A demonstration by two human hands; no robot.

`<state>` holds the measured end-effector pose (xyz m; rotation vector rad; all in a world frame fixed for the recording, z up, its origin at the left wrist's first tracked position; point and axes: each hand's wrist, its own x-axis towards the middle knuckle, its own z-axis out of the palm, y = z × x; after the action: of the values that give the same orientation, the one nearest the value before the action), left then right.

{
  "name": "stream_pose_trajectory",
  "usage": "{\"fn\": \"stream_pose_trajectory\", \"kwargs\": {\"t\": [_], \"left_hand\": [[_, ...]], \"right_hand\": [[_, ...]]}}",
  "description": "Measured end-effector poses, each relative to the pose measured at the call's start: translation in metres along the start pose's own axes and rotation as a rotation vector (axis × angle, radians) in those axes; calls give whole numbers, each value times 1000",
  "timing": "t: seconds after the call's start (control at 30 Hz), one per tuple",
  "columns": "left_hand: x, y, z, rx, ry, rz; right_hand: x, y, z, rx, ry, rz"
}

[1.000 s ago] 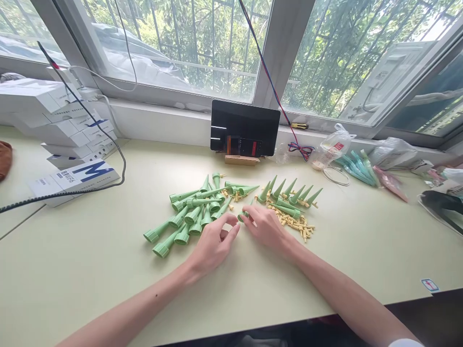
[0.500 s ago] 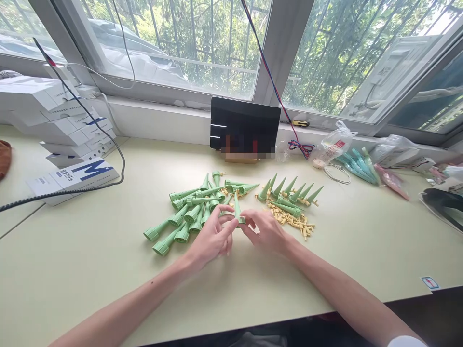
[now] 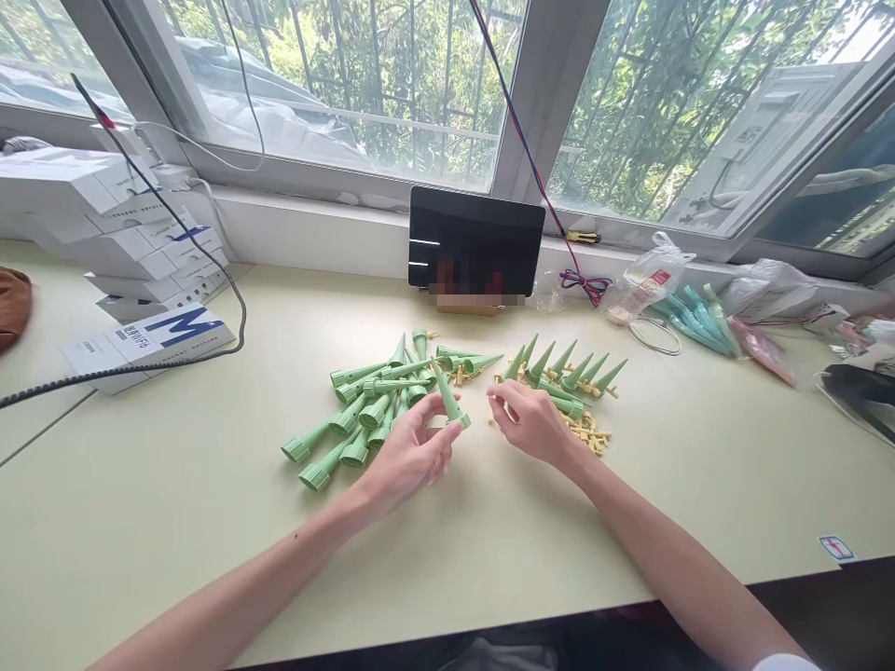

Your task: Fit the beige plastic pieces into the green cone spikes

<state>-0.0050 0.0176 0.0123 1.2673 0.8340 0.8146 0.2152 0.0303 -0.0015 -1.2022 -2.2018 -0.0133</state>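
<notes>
My left hand grips a green plastic plant-watering spike near its wide base, the pointed end tilted up and to the left. To the right, my right hand is apart from that spike, thumb and fingertips drawn together. Whatever it may pinch is too small or hidden to tell. Beside my left hand lies a heap of green spikes. Behind my right hand several spikes with yellow fittings stand in a row. Small yellow valve pieces lie partly hidden by that hand.
A dark-screened tablet leans by the window sill. White boxes are stacked on the left, crossed by a black braided cable. Plastic bags, a white cable coil and turquoise packets sit at the back right.
My right hand has come away from the spike and moved right, toward the yellow pieces. The spike in my left hand now tips left instead of standing nearly upright.
</notes>
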Motion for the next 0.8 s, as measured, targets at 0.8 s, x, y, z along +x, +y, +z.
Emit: {"fn": "stream_pose_trajectory", "kwargs": {"t": [0.8], "left_hand": [[-7,-1,5,190,192,151]], "right_hand": [[0,-9,8,39,-66,62]]}}
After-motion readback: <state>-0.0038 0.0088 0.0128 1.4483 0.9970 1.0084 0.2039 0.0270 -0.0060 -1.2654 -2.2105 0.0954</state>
